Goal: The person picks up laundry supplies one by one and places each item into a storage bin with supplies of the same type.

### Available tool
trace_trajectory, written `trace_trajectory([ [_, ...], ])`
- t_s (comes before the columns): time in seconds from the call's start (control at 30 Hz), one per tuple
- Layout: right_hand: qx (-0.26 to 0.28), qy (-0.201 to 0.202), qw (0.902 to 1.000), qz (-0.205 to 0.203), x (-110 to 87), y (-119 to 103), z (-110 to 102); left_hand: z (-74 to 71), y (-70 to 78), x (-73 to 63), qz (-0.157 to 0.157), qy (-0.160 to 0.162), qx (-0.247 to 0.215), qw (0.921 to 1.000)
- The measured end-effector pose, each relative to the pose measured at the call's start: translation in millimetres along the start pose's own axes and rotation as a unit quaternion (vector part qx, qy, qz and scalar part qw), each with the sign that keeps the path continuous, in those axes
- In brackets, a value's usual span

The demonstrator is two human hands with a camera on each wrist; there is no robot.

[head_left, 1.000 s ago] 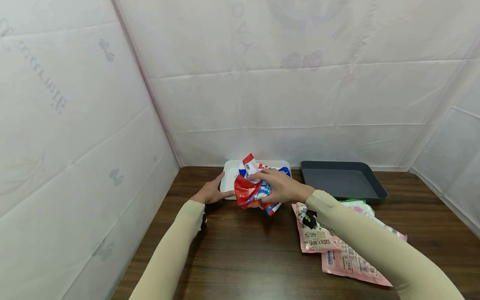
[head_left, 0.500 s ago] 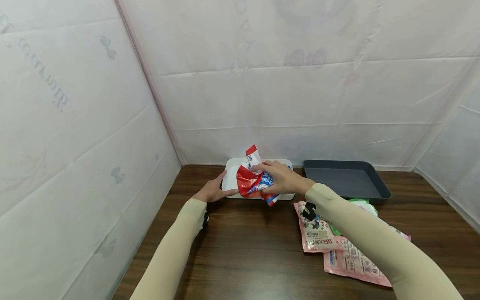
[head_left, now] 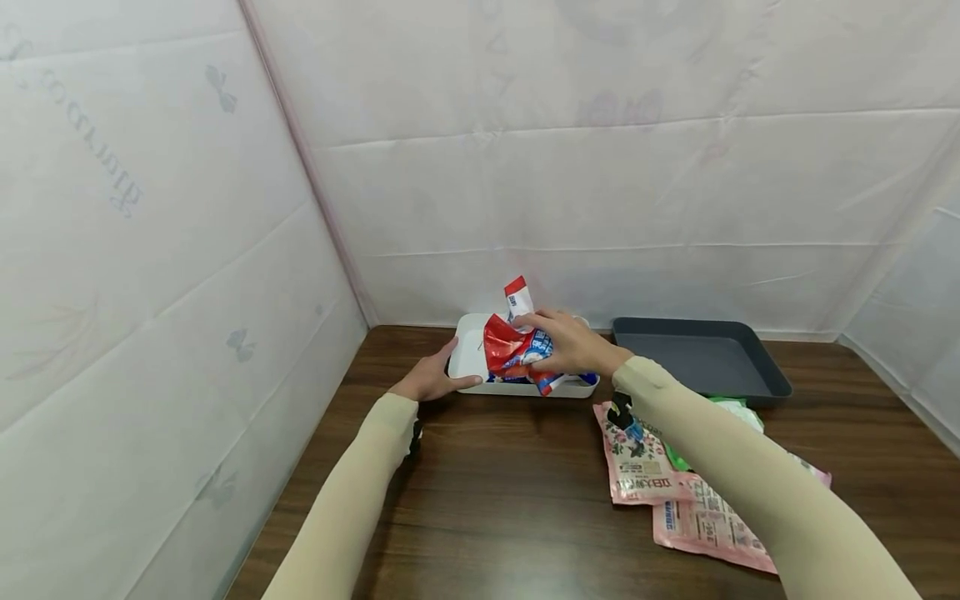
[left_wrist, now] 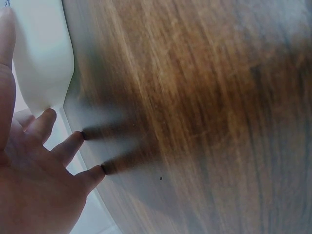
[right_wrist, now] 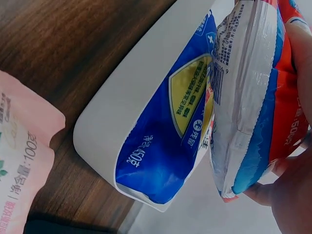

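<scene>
My right hand (head_left: 572,343) grips a crinkled red, white and blue plastic packet (head_left: 517,344) over a white tray (head_left: 471,348) at the back of the table. Close up in the right wrist view, the packet (right_wrist: 243,97) has a pale printed back and a red front. Another packet, blue with a yellow panel (right_wrist: 190,95), lies in the tray, partly covered by the one I hold. My left hand (head_left: 432,377) is at the tray's left front corner, fingers spread and fairly straight; in the left wrist view a fingertip rests against the tray's wall (left_wrist: 46,53).
A dark grey tray (head_left: 693,354) stands right of the white one. In front of it, several pink packets (head_left: 641,467) and a green-edged one (head_left: 738,408) lie overlapping, partly under my right forearm. White printed sheeting (head_left: 600,200) hangs behind and beside the brown wooden table (head_left: 510,500).
My right hand has carried the red packet back from the tray's front edge to over its middle. The blue packet below now shows more. My left hand has stayed at the tray's corner.
</scene>
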State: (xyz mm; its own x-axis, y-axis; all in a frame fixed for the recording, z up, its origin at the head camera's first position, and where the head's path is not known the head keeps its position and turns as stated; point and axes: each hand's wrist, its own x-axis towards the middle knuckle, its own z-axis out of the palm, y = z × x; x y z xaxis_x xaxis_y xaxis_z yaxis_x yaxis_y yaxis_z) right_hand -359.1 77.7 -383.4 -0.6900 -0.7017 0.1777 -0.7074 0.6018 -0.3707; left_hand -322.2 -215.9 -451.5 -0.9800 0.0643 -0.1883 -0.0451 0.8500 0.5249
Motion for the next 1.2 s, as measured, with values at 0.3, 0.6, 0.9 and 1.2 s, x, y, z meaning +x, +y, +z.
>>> trace_trajectory([
  [0.3, -0.004, 0.008, 1.0, -0.001, 3.2, 5, 2, 1.4, -1.3, -1.6, -0.003, 0.001, -0.003, 1.0],
  [0.6, -0.019, 0.007, 0.9998, -0.001, 7.9, 6, 1, 2.5, 0.4, -2.0, 0.001, 0.001, 0.004, 1.0],
  [0.9, -0.029, 0.004, 0.9994, 0.017, 9.8, 10, 3, 4.8, 2.9, -1.4, -0.006, -0.001, 0.005, 1.0],
  [1.2, -0.038, 0.01, 0.9989, 0.026, 14.4, 14, 5, 3.5, 2.7, -0.6, -0.007, 0.001, 0.005, 1.0],
])
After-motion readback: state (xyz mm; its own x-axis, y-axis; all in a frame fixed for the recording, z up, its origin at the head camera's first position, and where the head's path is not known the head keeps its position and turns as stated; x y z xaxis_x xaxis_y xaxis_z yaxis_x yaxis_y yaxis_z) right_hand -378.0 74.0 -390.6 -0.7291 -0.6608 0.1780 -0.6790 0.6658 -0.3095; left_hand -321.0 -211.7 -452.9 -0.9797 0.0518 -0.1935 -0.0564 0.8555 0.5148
